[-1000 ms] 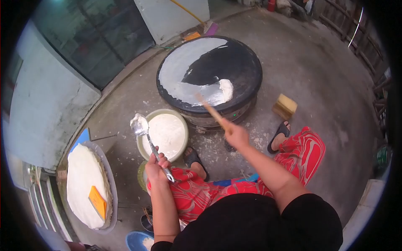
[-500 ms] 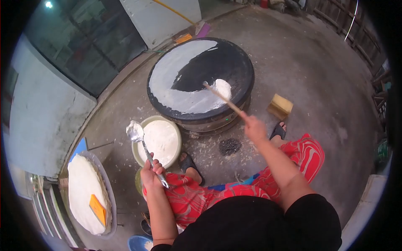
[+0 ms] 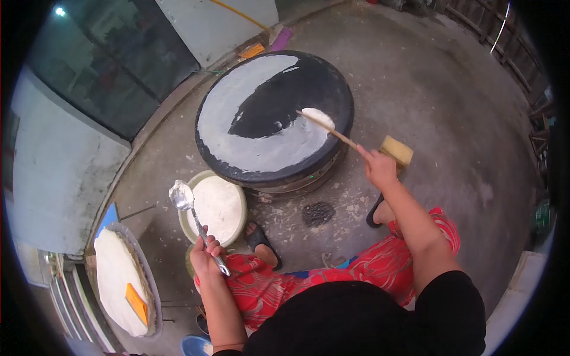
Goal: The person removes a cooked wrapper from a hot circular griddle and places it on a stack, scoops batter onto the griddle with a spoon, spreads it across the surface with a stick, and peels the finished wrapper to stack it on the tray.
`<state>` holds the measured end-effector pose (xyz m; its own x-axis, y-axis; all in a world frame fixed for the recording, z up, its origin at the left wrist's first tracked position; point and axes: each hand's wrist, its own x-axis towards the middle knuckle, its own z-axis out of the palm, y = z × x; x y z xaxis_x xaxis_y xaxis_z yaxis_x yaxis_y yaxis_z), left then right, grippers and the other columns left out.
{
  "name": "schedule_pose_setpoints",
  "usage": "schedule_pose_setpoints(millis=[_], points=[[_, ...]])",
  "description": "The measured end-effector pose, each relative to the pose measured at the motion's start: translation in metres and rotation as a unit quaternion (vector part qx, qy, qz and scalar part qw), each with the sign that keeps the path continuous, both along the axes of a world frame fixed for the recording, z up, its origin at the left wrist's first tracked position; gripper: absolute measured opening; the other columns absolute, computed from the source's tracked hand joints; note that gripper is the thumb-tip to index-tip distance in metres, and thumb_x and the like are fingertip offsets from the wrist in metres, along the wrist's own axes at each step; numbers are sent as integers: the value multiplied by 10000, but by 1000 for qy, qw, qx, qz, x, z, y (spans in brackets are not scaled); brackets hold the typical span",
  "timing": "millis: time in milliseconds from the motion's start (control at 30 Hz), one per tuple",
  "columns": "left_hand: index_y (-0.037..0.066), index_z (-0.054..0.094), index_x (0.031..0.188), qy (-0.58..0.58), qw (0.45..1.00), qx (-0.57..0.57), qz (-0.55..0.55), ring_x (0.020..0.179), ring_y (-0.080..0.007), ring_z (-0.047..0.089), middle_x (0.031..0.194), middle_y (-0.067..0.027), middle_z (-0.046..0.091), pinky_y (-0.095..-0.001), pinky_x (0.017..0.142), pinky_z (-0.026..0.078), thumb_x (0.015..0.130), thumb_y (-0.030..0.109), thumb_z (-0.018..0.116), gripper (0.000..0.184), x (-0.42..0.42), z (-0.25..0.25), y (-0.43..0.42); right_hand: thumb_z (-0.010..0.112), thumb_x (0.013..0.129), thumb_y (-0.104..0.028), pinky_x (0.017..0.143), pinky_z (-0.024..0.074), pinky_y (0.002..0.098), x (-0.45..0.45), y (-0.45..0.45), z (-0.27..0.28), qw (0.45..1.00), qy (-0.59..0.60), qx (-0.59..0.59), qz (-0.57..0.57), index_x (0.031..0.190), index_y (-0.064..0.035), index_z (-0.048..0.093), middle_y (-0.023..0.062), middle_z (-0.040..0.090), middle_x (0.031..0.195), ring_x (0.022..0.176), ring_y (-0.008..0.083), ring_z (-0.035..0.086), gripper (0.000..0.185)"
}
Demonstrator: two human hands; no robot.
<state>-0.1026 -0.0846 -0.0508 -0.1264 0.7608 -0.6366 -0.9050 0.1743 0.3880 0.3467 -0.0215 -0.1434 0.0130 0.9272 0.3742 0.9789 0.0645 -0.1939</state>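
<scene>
Holding a wooden stick (image 3: 342, 139), the right hand (image 3: 380, 168) is closed around its near end, and the far end is by a white lump (image 3: 320, 116) on the big, round black plate (image 3: 323, 77). The left hand (image 3: 206, 257) is wrapped around a shiny spoon (image 3: 198, 223). A tub (image 3: 244, 215) of white goo (image 3: 218, 204) sits near, on the left.

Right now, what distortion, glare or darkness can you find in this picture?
Head view: apparent wide-angle distortion bows the pale wall, with black filling the corners; head view: a bright spot glares in the dark glass panel; head view: the metal ladle carries pale glints.
</scene>
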Motion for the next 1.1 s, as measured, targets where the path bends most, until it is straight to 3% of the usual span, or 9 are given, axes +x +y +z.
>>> schedule_pose_setpoints(millis=[67,167,233,433,567,633,900,1000,1100], points=[[37,450,1095,8,1000,1,-7,454,-79,342,683,-35,425,-195,371,306,905,169,340,256,4,1,6,563,686,-133,539,457,366,2,12,8,1000,-3,8,-28,1134,-247,546,68,515,668,592,252,560,463],[34,448,1095,-18,1000,-1,-2,454,-79,345,675,-36,426,-194,368,308,902,161,342,254,9,-1,13,556,698,-129,565,461,373,-24,19,15,963,256,-42,-76,1082,-251,584,97,577,711,634,267,574,404],[34,450,1097,9,1000,-14,7,452,-77,344,675,-36,426,-193,367,308,903,160,338,257,14,1,15,556,699,-127,562,461,377,-17,-5,23,987,118,-68,79,1080,-259,580,93,573,711,632,278,571,404],[37,453,1100,18,999,-24,17,444,-77,337,675,-35,418,-194,364,302,909,178,312,276,27,1,21,547,712,-123,569,460,385,64,53,15,1000,9,-23,-11,1067,-266,577,87,583,727,643,286,570,384],[34,462,1093,16,999,-43,19,437,-78,340,668,-34,422,-195,359,301,908,176,316,275,32,-1,31,533,719,-108,593,458,400,30,76,18,964,238,-95,-71,1102,-268,562,109,602,779,660,295,572,417],[33,466,1092,17,998,-49,23,435,-79,342,665,-34,424,-195,358,302,908,175,318,275,32,-4,34,542,699,-95,561,454,391,30,46,12,964,228,-55,125,1104,-285,566,92,580,711,615,281,564,448],[29,449,1116,19,999,-34,28,458,-81,358,668,-42,434,-199,382,316,910,178,322,284,31,-8,37,548,660,-76,502,439,373,98,126,13,999,-28,40,22,1083,-284,579,58,491,589,571,246,546,473],[-5,491,1051,19,999,-37,29,444,-87,373,670,-49,460,-205,369,331,913,190,326,290,32,-12,43,538,667,-69,511,440,381,70,140,12,979,200,-33,27,1095,-286,567,56,508,612,592,243,555,480],[2,500,1048,34,998,-40,25,441,-88,372,668,-46,459,-205,364,331,913,203,331,295,34,-10,46,540,671,-79,545,449,384,102,116,17,982,71,-77,158,1105,-284,564,78,526,638,616,265,561,480]])
